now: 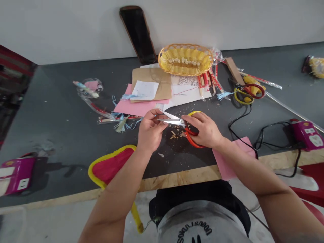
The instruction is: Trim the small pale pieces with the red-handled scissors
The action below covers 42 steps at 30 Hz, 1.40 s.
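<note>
Scissors [181, 122]: raised over the worktop [182, 161], blades parted, points toward the left hand [149, 132]. Yellow and red handle loops lie in the right hand [208, 130]; its fingers [199, 118] are closed on them. Judged reason for this grip: the loops give that hand control over how far the blades spread.

Left fingers [162, 126] curl around the tip end, thumb below and index finger above. Likely reason for such closeness: steadying something small near the blades. Whether anything is pinched there, or whether the tips meet, cannot be told; the blades hide part of it.

Position: scissors between the two hands, pivot just outside the right fingertips, blade ends beside the left fingers. Pale chips [174, 135] are scattered on the surface beneath.

Surroundings: beyond the hands, a woven basket [186, 73] bears small whitish pieces; its place near the wall probably keeps them out of the hands' way. Brown paper [165, 88] lies in front, partly under a white sheet [144, 90]. Tassels [122, 125] lie left of the left hand. Second scissors [257, 91] rest farther right.
</note>
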Each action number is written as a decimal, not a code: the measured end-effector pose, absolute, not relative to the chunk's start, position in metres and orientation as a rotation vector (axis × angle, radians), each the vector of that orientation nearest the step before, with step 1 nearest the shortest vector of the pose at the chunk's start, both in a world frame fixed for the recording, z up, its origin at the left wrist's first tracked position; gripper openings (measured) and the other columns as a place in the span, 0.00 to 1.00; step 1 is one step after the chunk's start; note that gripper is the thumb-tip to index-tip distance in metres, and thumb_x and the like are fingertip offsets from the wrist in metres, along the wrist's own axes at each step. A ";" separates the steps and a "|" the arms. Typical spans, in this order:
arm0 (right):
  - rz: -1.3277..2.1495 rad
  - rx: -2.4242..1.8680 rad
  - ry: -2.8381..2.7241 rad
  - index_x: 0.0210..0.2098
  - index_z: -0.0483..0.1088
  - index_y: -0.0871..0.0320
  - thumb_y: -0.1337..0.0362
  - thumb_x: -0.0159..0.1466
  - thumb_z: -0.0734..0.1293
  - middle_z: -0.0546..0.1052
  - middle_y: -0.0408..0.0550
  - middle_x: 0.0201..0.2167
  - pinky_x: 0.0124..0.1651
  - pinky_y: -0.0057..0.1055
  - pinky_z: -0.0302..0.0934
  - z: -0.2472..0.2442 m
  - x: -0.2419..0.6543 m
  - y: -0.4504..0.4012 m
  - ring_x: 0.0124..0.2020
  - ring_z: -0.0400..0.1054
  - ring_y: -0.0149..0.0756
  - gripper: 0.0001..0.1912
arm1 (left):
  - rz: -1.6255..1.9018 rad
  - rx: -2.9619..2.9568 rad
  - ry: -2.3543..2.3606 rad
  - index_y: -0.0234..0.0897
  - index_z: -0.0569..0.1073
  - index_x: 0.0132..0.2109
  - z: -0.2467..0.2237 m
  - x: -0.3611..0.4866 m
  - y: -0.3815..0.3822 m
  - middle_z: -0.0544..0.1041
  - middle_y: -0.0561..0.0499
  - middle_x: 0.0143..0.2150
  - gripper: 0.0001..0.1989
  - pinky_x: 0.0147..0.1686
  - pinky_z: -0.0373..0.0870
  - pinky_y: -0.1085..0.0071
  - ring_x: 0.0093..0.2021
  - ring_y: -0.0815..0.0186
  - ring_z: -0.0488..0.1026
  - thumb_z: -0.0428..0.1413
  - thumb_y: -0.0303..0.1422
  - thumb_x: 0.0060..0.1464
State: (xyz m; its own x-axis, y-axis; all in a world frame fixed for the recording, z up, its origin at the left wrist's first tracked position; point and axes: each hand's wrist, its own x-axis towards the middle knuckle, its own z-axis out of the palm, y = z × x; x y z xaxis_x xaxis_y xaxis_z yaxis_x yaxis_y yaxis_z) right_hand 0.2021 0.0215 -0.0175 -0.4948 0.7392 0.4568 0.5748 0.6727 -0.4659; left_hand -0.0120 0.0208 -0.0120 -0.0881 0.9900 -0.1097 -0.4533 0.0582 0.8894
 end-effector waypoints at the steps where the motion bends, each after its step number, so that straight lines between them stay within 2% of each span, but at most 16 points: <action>1: 0.324 -1.011 -2.247 0.57 0.72 0.58 0.57 0.64 0.71 0.78 0.55 0.43 0.51 0.44 0.71 -0.017 0.202 0.021 0.45 0.73 0.45 0.24 | 1.410 0.749 0.971 0.39 0.76 0.38 -0.012 -0.012 0.020 0.75 0.58 0.25 0.23 0.31 0.71 0.77 0.27 0.73 0.73 0.75 0.29 0.33; 6: 0.325 -1.007 -2.252 0.57 0.73 0.58 0.58 0.64 0.70 0.78 0.54 0.44 0.51 0.42 0.72 -0.017 0.203 0.021 0.45 0.73 0.44 0.23 | 1.397 0.802 0.980 0.40 0.72 0.40 -0.013 -0.013 0.020 0.72 0.60 0.24 0.24 0.30 0.71 0.78 0.26 0.73 0.73 0.74 0.27 0.37; 20: 0.355 -1.000 -2.269 0.59 0.73 0.56 0.61 0.64 0.70 0.79 0.54 0.45 0.51 0.40 0.72 -0.017 0.204 0.020 0.47 0.74 0.43 0.23 | 1.455 0.884 1.050 0.41 0.68 0.41 -0.016 -0.015 0.020 0.74 0.61 0.24 0.29 0.27 0.71 0.79 0.26 0.72 0.75 0.76 0.31 0.34; 26: 0.310 -1.052 -2.261 0.57 0.74 0.54 0.60 0.67 0.69 0.81 0.51 0.43 0.42 0.32 0.71 -0.017 0.204 0.019 0.42 0.76 0.38 0.20 | 1.485 0.857 1.023 0.41 0.68 0.40 -0.015 -0.014 0.019 0.75 0.61 0.25 0.29 0.27 0.70 0.81 0.24 0.75 0.73 0.76 0.31 0.34; 32: 0.297 -1.041 -2.294 0.57 0.74 0.57 0.52 0.62 0.73 0.78 0.54 0.43 0.51 0.42 0.69 -0.011 0.203 0.020 0.46 0.74 0.44 0.26 | 1.430 0.931 1.023 0.42 0.65 0.40 -0.015 -0.016 0.020 0.75 0.61 0.25 0.28 0.28 0.71 0.78 0.27 0.71 0.76 0.75 0.31 0.37; 37: 0.344 -1.003 -2.292 0.57 0.74 0.58 0.52 0.63 0.72 0.79 0.54 0.43 0.50 0.42 0.70 -0.011 0.204 0.021 0.45 0.74 0.44 0.26 | 1.371 1.018 1.029 0.43 0.64 0.41 -0.016 -0.018 0.020 0.72 0.62 0.23 0.28 0.26 0.68 0.79 0.25 0.72 0.74 0.74 0.33 0.41; 42: 0.409 -0.967 -2.271 0.56 0.74 0.57 0.57 0.63 0.72 0.79 0.53 0.44 0.50 0.40 0.72 -0.013 0.205 0.021 0.45 0.75 0.42 0.23 | 1.363 1.033 1.063 0.43 0.64 0.40 -0.016 -0.018 0.019 0.72 0.62 0.24 0.28 0.25 0.68 0.77 0.24 0.72 0.73 0.74 0.33 0.40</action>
State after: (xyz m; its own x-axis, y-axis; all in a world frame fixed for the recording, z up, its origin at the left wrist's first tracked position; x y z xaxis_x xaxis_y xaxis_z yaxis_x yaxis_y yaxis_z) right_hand 0.2048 0.0206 -0.0126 -0.5333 0.7300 0.4275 0.5350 0.6825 -0.4980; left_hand -0.0184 0.0186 -0.0156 -0.0528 0.9984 0.0193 -0.2251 -0.0307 0.9738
